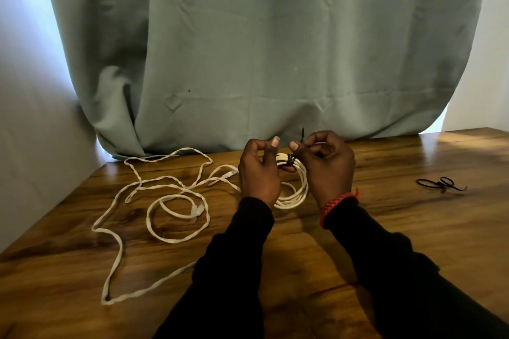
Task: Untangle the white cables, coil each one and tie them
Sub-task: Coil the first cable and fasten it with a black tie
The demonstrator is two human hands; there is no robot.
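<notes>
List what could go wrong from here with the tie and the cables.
1. The black tie is wrapped round the coil, but its tail still sticks up in the right hand; if that grip slips, the wrap may loosen.
2. The left hand alone steadies the coil, so loops could spring apart.
3. The loose cable beside it might snag.

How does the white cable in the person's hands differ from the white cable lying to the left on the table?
The held cable is wound into a tight coil; the loose cable sprawls in open, uneven loops. The held cable has a black tie wrapped round it; the loose cable has none. The left hand and right hand grip the held cable, while the loose cable rests untouched on the table. Both are white.
</notes>
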